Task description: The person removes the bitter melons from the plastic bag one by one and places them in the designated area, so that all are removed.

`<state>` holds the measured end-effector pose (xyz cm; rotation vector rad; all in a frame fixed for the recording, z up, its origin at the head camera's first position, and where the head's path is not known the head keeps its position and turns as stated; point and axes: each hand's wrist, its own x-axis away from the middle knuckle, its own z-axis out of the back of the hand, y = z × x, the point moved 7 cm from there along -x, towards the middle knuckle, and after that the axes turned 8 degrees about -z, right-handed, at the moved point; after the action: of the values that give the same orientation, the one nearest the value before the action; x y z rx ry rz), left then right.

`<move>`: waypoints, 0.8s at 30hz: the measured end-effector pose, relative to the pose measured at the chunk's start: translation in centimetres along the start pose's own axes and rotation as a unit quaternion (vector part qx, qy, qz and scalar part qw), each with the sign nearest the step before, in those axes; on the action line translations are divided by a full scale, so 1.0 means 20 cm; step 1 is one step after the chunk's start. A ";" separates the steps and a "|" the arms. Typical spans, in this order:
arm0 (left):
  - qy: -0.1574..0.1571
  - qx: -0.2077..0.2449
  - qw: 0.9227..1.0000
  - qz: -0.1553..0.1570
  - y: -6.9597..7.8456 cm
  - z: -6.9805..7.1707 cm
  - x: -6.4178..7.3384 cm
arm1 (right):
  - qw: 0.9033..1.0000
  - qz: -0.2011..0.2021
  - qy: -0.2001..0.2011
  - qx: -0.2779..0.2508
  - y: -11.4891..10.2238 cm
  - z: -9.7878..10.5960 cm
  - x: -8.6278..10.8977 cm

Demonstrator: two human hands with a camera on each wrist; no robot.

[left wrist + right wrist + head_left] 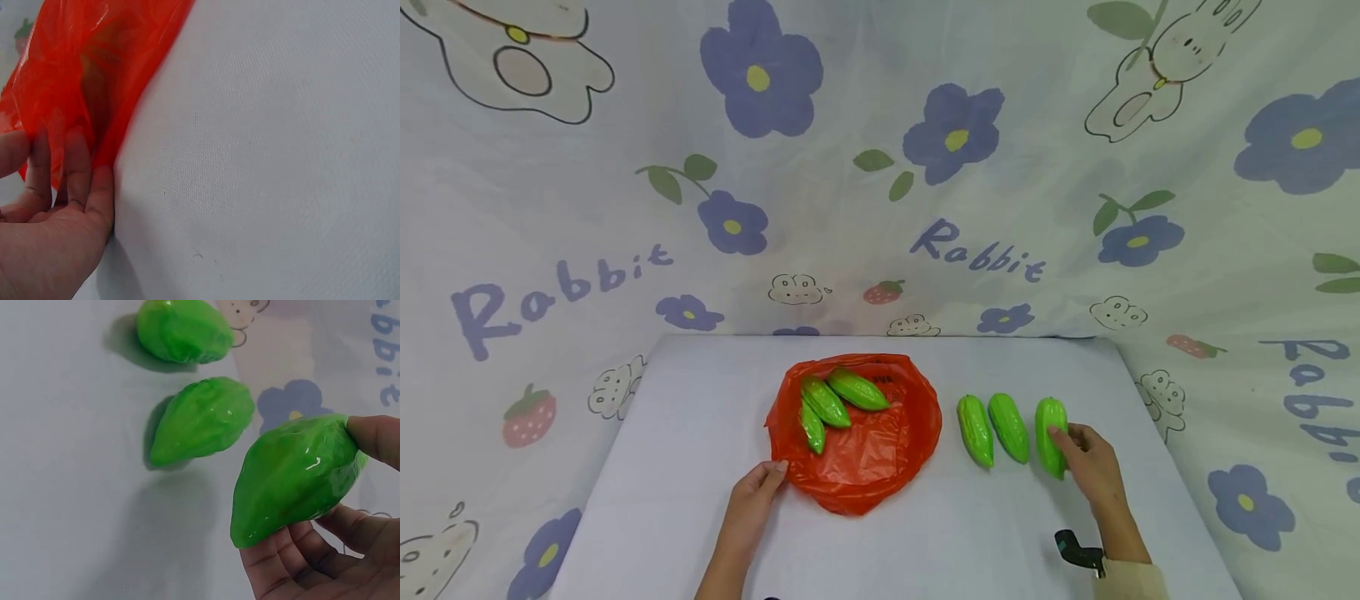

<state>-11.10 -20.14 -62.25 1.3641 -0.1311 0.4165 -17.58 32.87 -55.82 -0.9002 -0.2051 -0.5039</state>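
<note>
My left hand (756, 493) pinches the near left rim of a red plastic bag (868, 467), which lies spread with its mouth facing up. In the left wrist view the fingers curl against the thin red plastic. Three glossy green bitter melons (826, 402) lie inside the bag, toward its back left. To the right of the bag, my right hand (1093, 462) grips another bitter melon (297, 478) between thumb and fingers; in the right wrist view it hangs above the table beside a shadow. Two more bitter melons, one nearer the bag (976, 431) and one beside it (1009, 427), lie side by side.
A white table (685, 467) carries everything. Its back edge meets a hanging cloth (842, 217) printed with flowers, rabbits and lettering, which also lines both sides. A black strap-like piece (1077, 550) sits at my right wrist, next to a pale sleeve (1127, 581).
</note>
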 end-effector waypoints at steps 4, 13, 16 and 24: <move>-0.001 0.008 1.000 0.004 -0.01 0.00 0.00 | 1.000 -0.001 -0.012 0.006 0.00 -0.02 -0.03; 0.001 0.006 1.000 0.002 -0.01 0.00 0.00 | 1.000 -0.008 -0.019 0.015 0.05 -0.06 -0.11; 0.001 0.005 1.000 0.002 -0.01 0.00 0.00 | 1.000 -0.010 -0.012 0.013 0.06 -0.06 -0.14; 0.002 0.004 1.000 -0.003 0.00 0.00 0.00 | 1.000 -0.008 -0.011 0.013 0.06 -0.08 -0.20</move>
<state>-11.06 -20.14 -62.19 1.3717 -0.1213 0.4152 -20.55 33.54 -59.09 -0.8793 -0.2375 -0.5050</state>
